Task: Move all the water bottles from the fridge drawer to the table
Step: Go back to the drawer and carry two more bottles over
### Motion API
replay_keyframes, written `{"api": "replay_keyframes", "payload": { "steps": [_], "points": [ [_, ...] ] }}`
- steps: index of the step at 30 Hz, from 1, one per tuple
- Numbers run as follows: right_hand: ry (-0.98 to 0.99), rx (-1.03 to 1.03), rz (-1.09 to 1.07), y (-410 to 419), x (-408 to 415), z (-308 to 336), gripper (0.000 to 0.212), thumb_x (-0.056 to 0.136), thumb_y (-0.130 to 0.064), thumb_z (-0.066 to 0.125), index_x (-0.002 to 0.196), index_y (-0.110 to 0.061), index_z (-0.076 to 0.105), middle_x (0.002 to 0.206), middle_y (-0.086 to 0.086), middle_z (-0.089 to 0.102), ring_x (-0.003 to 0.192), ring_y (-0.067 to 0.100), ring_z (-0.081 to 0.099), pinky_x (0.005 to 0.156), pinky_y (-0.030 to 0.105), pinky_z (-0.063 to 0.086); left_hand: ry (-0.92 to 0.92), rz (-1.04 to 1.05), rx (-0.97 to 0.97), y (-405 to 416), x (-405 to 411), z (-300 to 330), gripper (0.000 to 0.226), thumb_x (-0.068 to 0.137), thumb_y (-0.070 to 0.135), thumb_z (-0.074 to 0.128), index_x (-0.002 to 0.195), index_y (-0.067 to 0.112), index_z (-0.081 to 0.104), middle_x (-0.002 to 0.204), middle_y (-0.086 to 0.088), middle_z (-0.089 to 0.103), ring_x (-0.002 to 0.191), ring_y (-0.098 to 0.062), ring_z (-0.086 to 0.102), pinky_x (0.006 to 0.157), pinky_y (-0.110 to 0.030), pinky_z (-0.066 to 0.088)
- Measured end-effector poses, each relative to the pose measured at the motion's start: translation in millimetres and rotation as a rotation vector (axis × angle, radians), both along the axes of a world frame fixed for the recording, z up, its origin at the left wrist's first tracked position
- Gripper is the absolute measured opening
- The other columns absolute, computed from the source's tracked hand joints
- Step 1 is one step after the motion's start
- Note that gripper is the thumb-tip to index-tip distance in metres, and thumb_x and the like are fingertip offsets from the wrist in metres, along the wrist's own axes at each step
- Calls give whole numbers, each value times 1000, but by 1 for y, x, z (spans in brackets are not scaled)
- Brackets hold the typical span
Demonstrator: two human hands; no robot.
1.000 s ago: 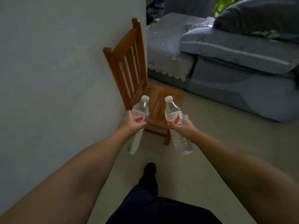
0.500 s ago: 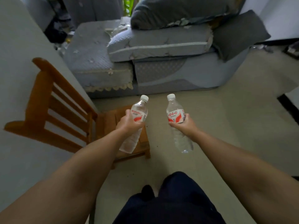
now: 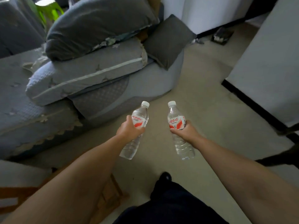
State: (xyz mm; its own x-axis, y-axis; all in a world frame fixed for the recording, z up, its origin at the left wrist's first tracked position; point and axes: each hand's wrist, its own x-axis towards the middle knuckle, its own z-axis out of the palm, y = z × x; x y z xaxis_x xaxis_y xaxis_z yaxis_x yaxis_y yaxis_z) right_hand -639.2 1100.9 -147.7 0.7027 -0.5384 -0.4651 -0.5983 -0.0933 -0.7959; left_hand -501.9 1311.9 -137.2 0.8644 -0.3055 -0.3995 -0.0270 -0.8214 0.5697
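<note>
**Two water bottles carried, one in each grip**

The left water bottle (image 3: 135, 131) sat at the centre of the frame, clear plastic with a white cap and a red-and-white label, tilted so its cap leaned up and to the right. The left hand (image 3: 129, 130) had its grip closed round the middle of that bottle, fingers wrapped over the lower part of the label. Just to the right, and apart from it, the right water bottle (image 3: 179, 131) tilted the other way, cap up and to the left, base pointing down and right. The right hand (image 3: 186, 132) gripped it at the label in the same closed fashion, thumb across the front. Both bottles hung in the air above the pale floor (image 3: 202, 102), held out on bare forearms that reached in from the lower corners.

A dark shoe (image 3: 164, 177) and dark trouser leg (image 3: 171, 206) showed at the bottom centre. A grey sofa (image 3: 153, 84) piled with grey cushions (image 3: 97, 21) filled the upper left. Part of a wooden chair (image 3: 111, 196) lay at the lower left, partly behind the left forearm. A white wall (image 3: 267, 62) with a dark skirting strip ran down the right side, and a green stool (image 3: 47, 7) stood at the top left.
</note>
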Motion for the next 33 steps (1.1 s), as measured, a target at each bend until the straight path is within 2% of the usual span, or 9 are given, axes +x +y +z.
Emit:
{"api": "replay_keyframes", "payload": {
  "steps": [2, 6, 9, 13, 15, 18, 23, 27, 33],
  "points": [
    [-12, -4, -77, -45, 9, 3, 62, 71, -28, 82, 119, -10, 48, 108, 6, 63, 98, 24, 64, 90, 41, 53, -10, -57, 1, -54, 26, 2, 70, 73, 51, 69, 124, 20, 33, 100, 3, 56, 86, -20, 60, 74, -34, 54],
    [-49, -20, -233, -112, 14, 9, 46, 68, -28, 83, 104, -16, 56, 98, 3, 67, 88, 19, 66, 73, 28, 54, -24, -170, -25, -143, 58, 11, 67, 71, 49, 71, 120, 16, 40, 99, 0, 59, 86, -22, 61, 78, -34, 53],
    [-30, -11, -366, -157, 9, 7, 61, 67, -30, 83, 116, -8, 54, 104, 8, 67, 94, 25, 67, 85, 39, 55, -20, -291, -59, -209, 68, 10, 69, 68, 45, 75, 121, 16, 42, 100, -1, 61, 88, -22, 62, 80, -36, 53],
    [-1, -8, -498, -210, 4, 3, 62, 68, -32, 83, 118, -11, 52, 104, 7, 66, 92, 25, 67, 77, 40, 56, 38, -457, -65, -298, 77, 0, 71, 71, 46, 74, 125, 17, 39, 109, -1, 60, 97, -22, 62, 88, -39, 53],
    [15, -24, -583, -237, 4, -1, 63, 67, -34, 83, 117, -12, 51, 103, 5, 65, 89, 22, 66, 74, 38, 56, 47, -572, -76, -343, 83, -5, 70, 70, 45, 74, 125, 17, 41, 108, -1, 62, 95, -21, 63, 86, -37, 53],
    [37, -53, -686, -275, 8, 0, 64, 67, -36, 83, 116, -13, 50, 99, 2, 64, 78, 14, 63, 56, 26, 49, 22, -717, -56, -401, 97, -5, 67, 66, 48, 73, 117, 22, 40, 100, 4, 61, 89, -18, 63, 79, -37, 55],
    [50, -13, -885, -342, 17, 2, 71, 70, -33, 83, 125, -9, 46, 113, 9, 62, 98, 25, 63, 81, 40, 56, 2, -901, -73, -514, 127, 7, 60, 65, 47, 72, 109, 28, 36, 94, 6, 57, 85, -17, 60, 70, -31, 48],
    [13, 13, -1038, -390, 27, 15, 68, 71, -32, 82, 124, -9, 46, 113, 9, 62, 94, 24, 63, 60, 32, 54, 85, -1015, -125, -603, 141, 21, 61, 69, 37, 74, 119, 22, 41, 100, 3, 58, 88, -17, 59, 79, -34, 50],
    [4, 61, -1246, -438, 16, 22, 58, 74, -31, 80, 120, -13, 49, 98, 0, 63, 80, 15, 63, 52, 25, 50, 106, -1177, -145, -699, 116, 26, 60, 69, 34, 76, 116, 24, 40, 95, 5, 55, 82, -15, 55, 71, -30, 43]
  ]
}}
